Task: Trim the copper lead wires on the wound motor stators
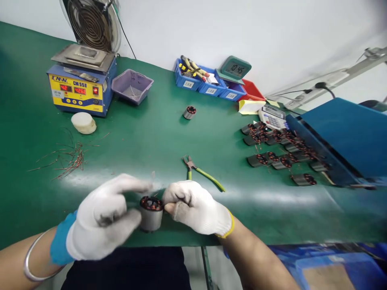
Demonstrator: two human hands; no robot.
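Note:
A motor stator point(152, 220) with a steel body and copper windings stands upright near the table's front edge. My left hand point(104, 217), in a white glove, is left of it. Thumb and forefinger are apart, the thumb tip close to the stator's side; whether it touches cannot be told. My right hand point(193, 207), also gloved, is closed in a pinch at the stator's upper right rim. Whatever lies between those fingertips is hidden. Beyond the right hand lie green-handled cutting pliers point(208, 177), their jaws apart and one handle partly covered.
Cut copper wires point(75, 159) lie at left, below a soldering station point(80, 88) and a purple tray point(132, 86). One stator point(190, 112) stands farther back. Several more stators point(281, 163) sit at right beside a blue box point(347, 137). Blue tool bins point(189, 82) line the wall.

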